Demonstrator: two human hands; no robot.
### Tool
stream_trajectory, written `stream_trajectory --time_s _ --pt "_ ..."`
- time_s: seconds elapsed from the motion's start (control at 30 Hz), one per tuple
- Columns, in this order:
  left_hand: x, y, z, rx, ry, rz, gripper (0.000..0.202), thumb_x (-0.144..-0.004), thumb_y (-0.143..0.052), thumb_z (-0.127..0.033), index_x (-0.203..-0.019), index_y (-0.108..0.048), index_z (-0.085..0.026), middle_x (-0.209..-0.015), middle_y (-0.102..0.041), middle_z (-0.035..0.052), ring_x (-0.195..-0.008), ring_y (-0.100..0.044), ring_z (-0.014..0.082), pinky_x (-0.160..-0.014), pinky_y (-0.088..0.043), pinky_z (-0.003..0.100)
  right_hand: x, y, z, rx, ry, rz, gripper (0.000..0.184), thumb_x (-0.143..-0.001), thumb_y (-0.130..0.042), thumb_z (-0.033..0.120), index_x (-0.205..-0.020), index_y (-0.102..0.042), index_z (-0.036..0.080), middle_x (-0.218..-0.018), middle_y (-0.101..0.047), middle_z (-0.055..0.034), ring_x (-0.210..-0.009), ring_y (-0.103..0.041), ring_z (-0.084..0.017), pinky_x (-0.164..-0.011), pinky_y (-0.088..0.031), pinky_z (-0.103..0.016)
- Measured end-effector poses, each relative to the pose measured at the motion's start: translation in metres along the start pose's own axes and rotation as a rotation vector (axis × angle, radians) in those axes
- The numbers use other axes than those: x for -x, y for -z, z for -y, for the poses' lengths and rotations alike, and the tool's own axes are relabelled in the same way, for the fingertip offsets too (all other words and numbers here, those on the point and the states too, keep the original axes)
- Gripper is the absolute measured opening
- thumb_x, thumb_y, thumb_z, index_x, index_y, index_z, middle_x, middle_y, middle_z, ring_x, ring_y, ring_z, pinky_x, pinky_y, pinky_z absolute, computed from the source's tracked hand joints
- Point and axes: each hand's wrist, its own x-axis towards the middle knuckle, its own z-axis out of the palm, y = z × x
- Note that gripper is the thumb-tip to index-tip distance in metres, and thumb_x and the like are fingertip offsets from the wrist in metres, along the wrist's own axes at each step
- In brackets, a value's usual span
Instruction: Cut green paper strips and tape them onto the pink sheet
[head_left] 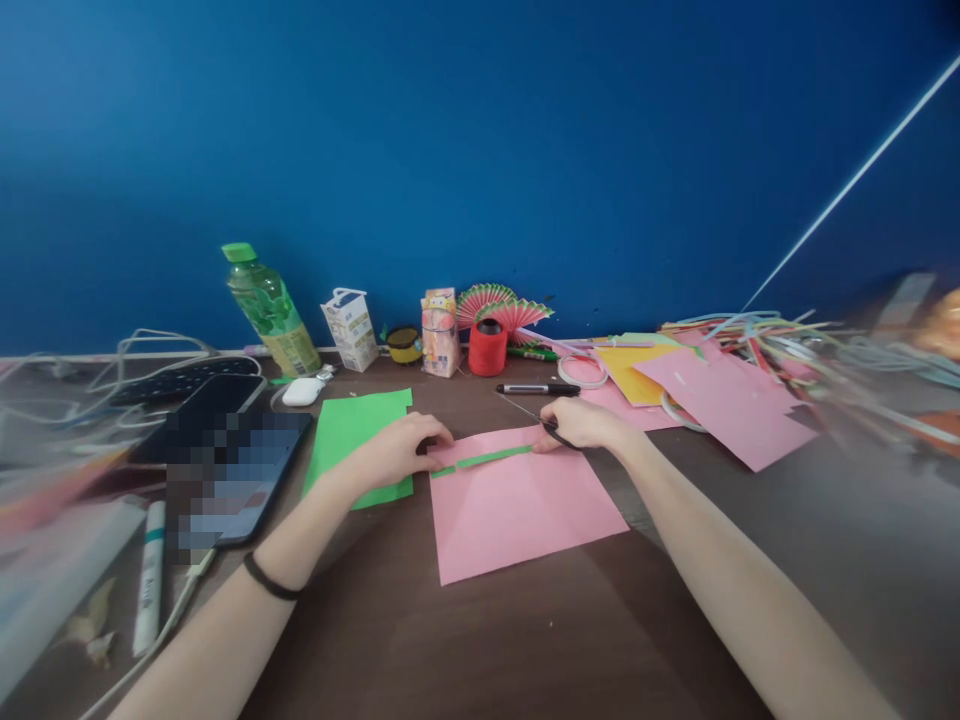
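A pink sheet of paper [517,520] lies on the dark table in front of me. Along its upper edge are a long green paper strip [491,458] and a short green paper piece [444,472], with a small gap between them. My left hand [397,450] pinches at the short piece, thumb and fingers curled together. In my right hand [576,424] is a pair of scissors [553,430], its dark handle partly hidden and its thin blade pointing up and left; the fingertips touch the long strip's right end. A green sheet [360,430] lies partly under my left hand.
Behind the sheets lies a black marker [538,390]. A green bottle [270,310], small cartons [350,330] and a red spool [487,350] line the wall. Phone [247,480], white marker [150,580] and cables are at left; pink sheets [727,400] and coloured strips at right.
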Motion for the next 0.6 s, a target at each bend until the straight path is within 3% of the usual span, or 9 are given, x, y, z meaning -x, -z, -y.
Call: stream_trajectory --time_s 0.17,0.6 --pt "0.0 0.0 0.001 -0.016 -0.03 -0.006 0.018 -0.075 -0.056 -0.024 -0.093 -0.06 -0.021 -0.092 -0.06 0.0014 -0.086 -0.051 0.0176 -0.077 -0.038 0.028 0.0 0.0 0.003 0.0 0.02 -0.083 0.045 -0.062 -0.056 0.065 -0.061 -0.051 0.02 -0.06 -0.055 -0.0011 -0.057 -0.051 -0.014 -0.049 -0.031 -0.024" --pt "0.001 0.002 0.001 -0.009 -0.041 0.019 0.02 -0.077 -0.055 -0.024 -0.095 -0.06 -0.02 -0.094 -0.06 0.0022 -0.086 -0.052 0.0174 -0.078 -0.039 0.028 -0.001 -0.009 0.019 0.072 0.057 -0.078 0.046 -0.059 -0.057 0.068 -0.067 -0.058 0.023 -0.074 -0.064 -0.0022 -0.066 -0.057 -0.018 -0.05 -0.033 -0.025"
